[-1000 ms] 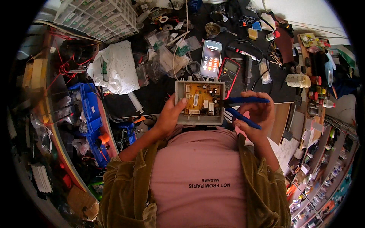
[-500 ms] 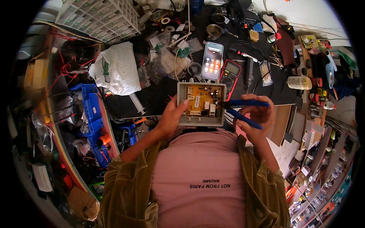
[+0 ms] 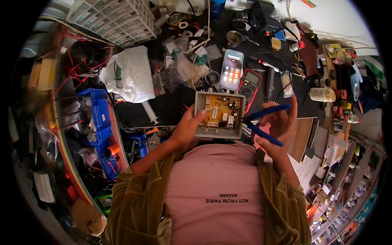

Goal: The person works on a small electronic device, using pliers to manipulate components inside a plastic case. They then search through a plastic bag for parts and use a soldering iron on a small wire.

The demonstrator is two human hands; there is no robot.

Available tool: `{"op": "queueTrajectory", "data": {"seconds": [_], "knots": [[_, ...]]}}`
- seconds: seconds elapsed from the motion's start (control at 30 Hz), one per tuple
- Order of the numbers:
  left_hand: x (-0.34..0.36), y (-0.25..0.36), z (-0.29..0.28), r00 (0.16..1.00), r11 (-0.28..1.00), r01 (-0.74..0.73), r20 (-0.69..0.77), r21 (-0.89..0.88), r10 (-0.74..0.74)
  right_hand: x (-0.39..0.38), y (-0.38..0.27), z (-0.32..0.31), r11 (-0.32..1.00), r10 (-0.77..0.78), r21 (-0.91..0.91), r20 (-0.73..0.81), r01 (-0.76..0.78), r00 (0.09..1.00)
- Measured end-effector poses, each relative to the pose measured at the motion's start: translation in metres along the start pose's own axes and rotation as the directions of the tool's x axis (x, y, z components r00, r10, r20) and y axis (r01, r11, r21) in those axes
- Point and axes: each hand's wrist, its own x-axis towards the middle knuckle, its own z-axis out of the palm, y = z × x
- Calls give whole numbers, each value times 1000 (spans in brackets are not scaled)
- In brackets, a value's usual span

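My left hand (image 3: 188, 125) grips the left side of a grey plastic box (image 3: 218, 134), thumb over its rim. Inside the box lies an orange-brown circuit board (image 3: 222, 109) with white connectors and dark round capacitors. Blue-handled pliers (image 3: 267, 132) are in my right hand (image 3: 281, 126), their handles spread apart, one by the fingers and one by the thumb. The pliers' dark jaws are at the right wall of the box; what they touch there is too small to tell. A lit phone (image 3: 231, 69) and a red-rimmed multimeter (image 3: 250, 83) lie just beyond the box.
On the dark bench, a white plastic bag (image 3: 128, 73) and a syringe (image 3: 150, 112) lie to the left. A drawer cabinet (image 3: 114, 20) stands at the far left. Blue bins (image 3: 100, 118) sit below the bench's left side. A soldering iron (image 3: 269, 81) and a jar (image 3: 322, 94) are at the right.
The pliers' handles have spread wider, and my right fingers have stretched out more. The box and my left hand sit slightly lower and further right in the view, as does the bench.
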Motion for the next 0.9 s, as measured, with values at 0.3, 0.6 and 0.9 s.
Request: {"op": "queueTrajectory", "data": {"seconds": [0.3,0.6,0.9], "knots": [[1,-4,-3,1000,999,14,-5,-51,-14,1,-3,-1,999,-6,40,73,3,997],[2,-4,-4,999,999,-34,3,10,34,3,-4,-4,996,-54,74,104,47,993],[3,-6,-4,999,999,-37,3,-39,37,0,-6,-5,1000,5,-7,-48,-5,999]]}}
